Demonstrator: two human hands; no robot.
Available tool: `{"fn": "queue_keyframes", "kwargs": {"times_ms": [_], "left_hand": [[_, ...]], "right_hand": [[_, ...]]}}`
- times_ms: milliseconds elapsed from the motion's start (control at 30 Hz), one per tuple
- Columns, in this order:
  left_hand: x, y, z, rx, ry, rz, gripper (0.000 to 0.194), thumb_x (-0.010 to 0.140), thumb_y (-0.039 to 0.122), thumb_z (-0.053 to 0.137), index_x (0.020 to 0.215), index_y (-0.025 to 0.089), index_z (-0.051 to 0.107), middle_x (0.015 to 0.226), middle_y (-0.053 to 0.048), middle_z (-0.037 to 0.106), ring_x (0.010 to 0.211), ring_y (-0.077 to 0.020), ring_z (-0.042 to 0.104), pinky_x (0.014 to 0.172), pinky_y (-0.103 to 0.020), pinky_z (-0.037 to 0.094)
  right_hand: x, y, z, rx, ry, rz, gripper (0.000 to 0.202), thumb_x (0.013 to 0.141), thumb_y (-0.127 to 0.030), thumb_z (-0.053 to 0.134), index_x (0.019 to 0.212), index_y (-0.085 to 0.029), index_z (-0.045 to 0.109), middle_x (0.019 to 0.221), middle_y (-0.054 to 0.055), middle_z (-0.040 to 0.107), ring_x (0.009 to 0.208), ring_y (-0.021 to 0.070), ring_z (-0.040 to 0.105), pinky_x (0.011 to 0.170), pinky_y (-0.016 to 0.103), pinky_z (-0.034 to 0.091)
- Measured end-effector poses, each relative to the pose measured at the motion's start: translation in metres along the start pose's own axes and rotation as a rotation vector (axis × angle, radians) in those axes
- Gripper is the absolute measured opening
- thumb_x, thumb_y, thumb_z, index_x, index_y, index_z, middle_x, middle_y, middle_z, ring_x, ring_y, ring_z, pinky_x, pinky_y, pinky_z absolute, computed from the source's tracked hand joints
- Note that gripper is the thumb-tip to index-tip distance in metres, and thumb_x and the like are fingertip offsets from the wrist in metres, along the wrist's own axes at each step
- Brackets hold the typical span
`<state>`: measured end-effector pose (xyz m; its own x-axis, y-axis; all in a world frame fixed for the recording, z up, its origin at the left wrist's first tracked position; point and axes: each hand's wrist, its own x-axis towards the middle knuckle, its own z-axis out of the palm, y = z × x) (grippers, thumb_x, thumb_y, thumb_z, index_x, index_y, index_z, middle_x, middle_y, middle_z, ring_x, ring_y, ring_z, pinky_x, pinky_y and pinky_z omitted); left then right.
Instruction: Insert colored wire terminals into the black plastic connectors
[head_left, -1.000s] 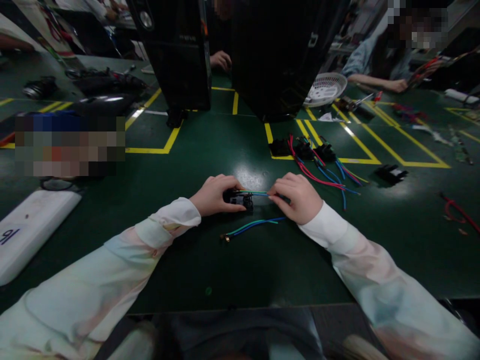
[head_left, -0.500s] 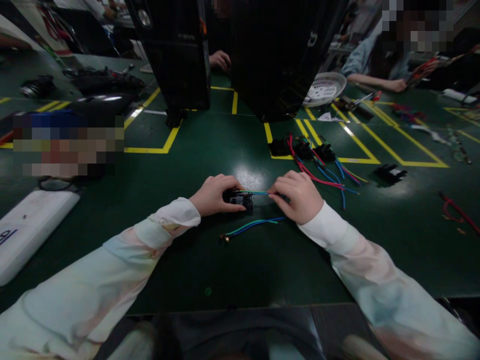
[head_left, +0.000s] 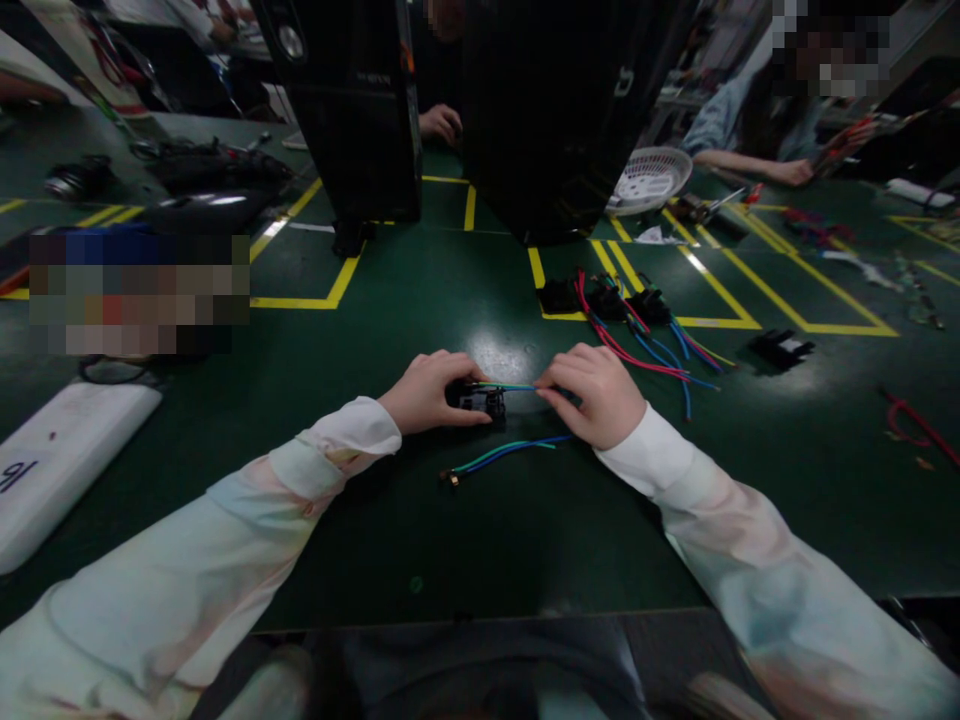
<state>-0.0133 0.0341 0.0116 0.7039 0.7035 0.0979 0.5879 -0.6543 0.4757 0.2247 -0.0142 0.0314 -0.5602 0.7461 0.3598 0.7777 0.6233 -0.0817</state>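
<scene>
My left hand (head_left: 436,392) is closed around a small black plastic connector housing (head_left: 491,402), thumb along its near side and fingers over the far side. Blue and green-yellow wires (head_left: 514,387) run from the housing to my right hand (head_left: 592,392), which pinches them between thumb and fingertips. Where the wires enter the housing is partly hidden by my left fingers. Nearer to me, loose blue and green wires (head_left: 501,452) with brass-coloured terminals at their left ends lie on the green table, their right ends close below my right hand.
Several black housings with red and blue wires (head_left: 626,300) lie beyond my right hand, with another black housing (head_left: 781,348) farther right. Two tall black cases (head_left: 352,120) stand ahead. A white box (head_left: 75,460) is at left, a white basket (head_left: 652,178) behind. Co-workers sit across the table.
Hardly anything differs. Both hands keep their hold on the housing and wires, and the view has shifted very slightly.
</scene>
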Motion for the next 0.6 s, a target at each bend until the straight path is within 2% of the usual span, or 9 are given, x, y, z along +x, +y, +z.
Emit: {"fn": "queue_keyframes", "kwargs": {"times_ms": [100,267,433,600], "left_hand": [[0.0001,0.0002,-0.0001,-0.004,0.0,-0.006,0.04,0.068,0.052,0.064,0.093,0.022,0.06,0.096,-0.002,0.061,0.09,-0.0217,0.051,0.075,-0.031,0.033],[0.0004,-0.0009,0.0004,-0.006,0.001,0.0,0.04,0.068,0.052,0.064,0.095,0.022,0.06,0.096,-0.002,0.06,0.09,-0.0214,0.051,0.075,-0.031,0.032],[0.0002,-0.0002,0.0005,-0.002,-0.002,-0.005,0.041,0.068,0.052,0.064,0.094,0.021,0.06,0.096,-0.002,0.06,0.09,-0.0216,0.05,0.075,-0.031,0.032],[0.0003,0.0014,0.0,-0.007,0.0,-0.003,0.04,0.068,0.052,0.064,0.094,0.021,0.06,0.096,-0.002,0.06,0.09,-0.0218,0.05,0.075,-0.032,0.031]], "right_hand": [[0.0005,0.0,0.0014,-0.037,0.036,0.062,0.014,0.086,-0.025,0.046,0.08,-0.019,0.058,0.08,0.004,0.061,0.079,0.0189,0.046,0.07,0.032,0.026],[-0.0007,0.0026,0.0027,0.047,-0.071,-0.041,0.011,0.083,-0.024,0.049,0.075,-0.018,0.055,0.074,0.003,0.058,0.077,0.018,0.046,0.066,0.029,0.026],[-0.0011,-0.0001,0.0034,-0.043,-0.05,0.046,0.012,0.084,-0.024,0.049,0.077,-0.018,0.056,0.076,0.003,0.059,0.077,0.0178,0.046,0.069,0.03,0.026],[-0.001,0.0004,0.0031,-0.056,-0.073,-0.023,0.017,0.087,-0.025,0.045,0.077,-0.018,0.058,0.076,0.004,0.06,0.079,0.0186,0.045,0.069,0.031,0.026]]}}
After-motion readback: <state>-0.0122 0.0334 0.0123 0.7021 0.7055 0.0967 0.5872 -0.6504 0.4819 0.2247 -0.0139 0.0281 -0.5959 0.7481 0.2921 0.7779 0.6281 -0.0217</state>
